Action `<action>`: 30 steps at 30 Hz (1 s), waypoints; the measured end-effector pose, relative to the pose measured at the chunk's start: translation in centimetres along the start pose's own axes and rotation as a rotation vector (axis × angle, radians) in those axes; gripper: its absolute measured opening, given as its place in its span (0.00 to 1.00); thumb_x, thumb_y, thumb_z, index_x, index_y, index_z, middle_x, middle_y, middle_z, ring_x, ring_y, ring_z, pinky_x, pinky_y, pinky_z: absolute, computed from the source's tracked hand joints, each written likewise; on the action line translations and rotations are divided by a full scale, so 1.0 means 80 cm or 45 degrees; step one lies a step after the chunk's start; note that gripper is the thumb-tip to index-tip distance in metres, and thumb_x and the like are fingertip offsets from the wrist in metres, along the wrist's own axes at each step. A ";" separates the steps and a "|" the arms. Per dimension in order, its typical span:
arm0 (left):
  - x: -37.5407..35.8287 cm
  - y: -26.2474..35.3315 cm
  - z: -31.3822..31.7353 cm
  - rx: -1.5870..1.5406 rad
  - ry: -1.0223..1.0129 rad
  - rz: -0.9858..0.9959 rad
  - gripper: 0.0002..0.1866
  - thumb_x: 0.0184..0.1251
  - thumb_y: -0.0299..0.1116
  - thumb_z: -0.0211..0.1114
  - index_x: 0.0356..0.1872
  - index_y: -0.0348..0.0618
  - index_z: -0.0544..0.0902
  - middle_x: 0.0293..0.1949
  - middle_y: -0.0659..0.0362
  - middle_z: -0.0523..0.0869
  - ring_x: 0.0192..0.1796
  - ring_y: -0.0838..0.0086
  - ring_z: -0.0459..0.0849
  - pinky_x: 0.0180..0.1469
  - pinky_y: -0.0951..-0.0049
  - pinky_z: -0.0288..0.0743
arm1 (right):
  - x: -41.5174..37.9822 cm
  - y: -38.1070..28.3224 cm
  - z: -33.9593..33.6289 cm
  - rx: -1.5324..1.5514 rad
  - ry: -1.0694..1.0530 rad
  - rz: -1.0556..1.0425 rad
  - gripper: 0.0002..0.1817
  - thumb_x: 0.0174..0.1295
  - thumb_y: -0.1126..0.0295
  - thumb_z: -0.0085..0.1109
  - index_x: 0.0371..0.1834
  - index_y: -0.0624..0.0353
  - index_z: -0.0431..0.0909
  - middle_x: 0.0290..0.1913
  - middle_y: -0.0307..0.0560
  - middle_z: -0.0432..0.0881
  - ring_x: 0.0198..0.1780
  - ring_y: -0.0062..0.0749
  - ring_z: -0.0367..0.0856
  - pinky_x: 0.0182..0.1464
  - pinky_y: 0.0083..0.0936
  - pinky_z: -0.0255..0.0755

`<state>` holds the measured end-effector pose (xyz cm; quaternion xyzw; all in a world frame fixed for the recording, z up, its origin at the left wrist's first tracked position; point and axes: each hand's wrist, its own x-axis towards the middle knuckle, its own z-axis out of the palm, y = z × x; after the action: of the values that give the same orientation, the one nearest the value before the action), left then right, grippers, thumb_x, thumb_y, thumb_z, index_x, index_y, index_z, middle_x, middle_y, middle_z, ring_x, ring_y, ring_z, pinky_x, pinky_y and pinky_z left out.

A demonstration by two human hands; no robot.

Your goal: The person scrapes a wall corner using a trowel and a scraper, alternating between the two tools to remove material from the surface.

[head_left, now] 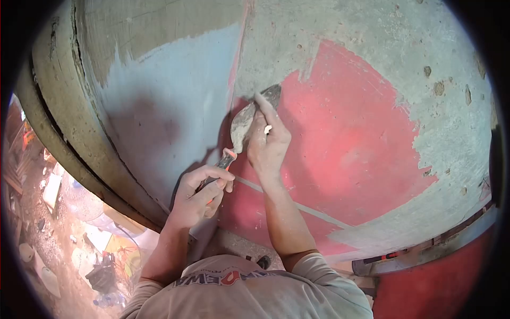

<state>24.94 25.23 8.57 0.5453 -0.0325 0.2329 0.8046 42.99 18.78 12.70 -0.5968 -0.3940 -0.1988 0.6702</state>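
A trowel (243,123) with a putty-smeared pointed metal blade and a black and orange handle is held up before the wall. My left hand (199,191) wraps round its handle. At the blade, my right hand (270,139) is closed, with its index finger stretched along the metal towards the tip; its other fingers are partly hidden. A small white lump (268,129) clings to the right hand near the thumb. Behind both hands rises the wall, with a pink painted patch (350,143) on the right and a pale blue one (175,74) on the left.
Bare grey plaster (441,64) with small pits surrounds the pink patch. A cracked door or window frame (64,106) borders the wall at left. Beyond it lies ground littered with debris (101,266). A long metal channel (425,260) with a red-handled tool in it stands at lower right.
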 end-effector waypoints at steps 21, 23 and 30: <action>0.032 0.034 0.038 0.197 -0.099 0.054 0.08 0.82 0.23 0.56 0.52 0.36 0.83 0.36 0.56 0.82 0.19 0.88 0.67 0.17 0.81 0.57 | 0.042 -0.031 -0.027 0.084 0.090 0.059 0.19 0.77 0.79 0.50 0.66 0.69 0.82 0.54 0.58 0.90 0.58 0.34 0.87 0.63 0.30 0.77; 0.031 0.034 0.035 0.200 -0.074 0.028 0.09 0.82 0.24 0.58 0.53 0.37 0.85 0.36 0.61 0.83 0.21 0.90 0.66 0.20 0.81 0.57 | 0.050 -0.018 -0.020 0.101 0.171 -0.199 0.18 0.77 0.79 0.50 0.66 0.69 0.82 0.55 0.60 0.90 0.59 0.38 0.88 0.62 0.31 0.77; 0.002 -0.009 0.002 0.129 -0.015 0.009 0.09 0.82 0.24 0.57 0.52 0.37 0.85 0.32 0.60 0.82 0.18 0.89 0.66 0.19 0.80 0.56 | -0.004 0.005 -0.011 -0.053 0.044 -0.098 0.19 0.75 0.81 0.49 0.65 0.67 0.83 0.56 0.62 0.90 0.60 0.40 0.89 0.63 0.32 0.77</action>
<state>25.38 24.91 8.09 0.5866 -0.0274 0.2337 0.7749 43.38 18.01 12.22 -0.5914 -0.4006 -0.2428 0.6564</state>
